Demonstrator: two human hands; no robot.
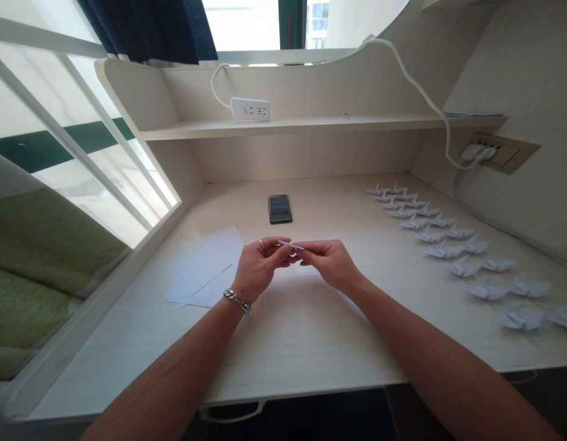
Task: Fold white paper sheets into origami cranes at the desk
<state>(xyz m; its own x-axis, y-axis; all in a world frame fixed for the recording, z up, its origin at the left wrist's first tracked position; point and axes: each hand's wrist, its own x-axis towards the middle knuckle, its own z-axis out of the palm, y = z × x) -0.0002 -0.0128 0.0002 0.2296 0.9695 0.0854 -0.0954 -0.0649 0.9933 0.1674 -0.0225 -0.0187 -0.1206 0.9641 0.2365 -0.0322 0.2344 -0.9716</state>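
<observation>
A small piece of folded white paper [291, 245] is pinched between both hands above the middle of the desk, seen nearly edge-on. My left hand [261, 264], with a ring and a chain bracelet, closes thumb and fingers on its left end. My right hand [330, 260] grips the other end the same way. Just left of my left hand lies a loose pile of white paper sheets [203, 266]. On the right side of the desk stand several folded paper cranes [442, 250] in two rows. Most of the held paper is hidden by my fingers.
A dark phone [280, 209] lies on the desk [301, 343] beyond my hands. A white power strip [250, 109] rests on the shelf [311, 126]. Its white cable [416, 82] runs to a wall socket [504, 152] at right. White rails [72, 141] border the left side.
</observation>
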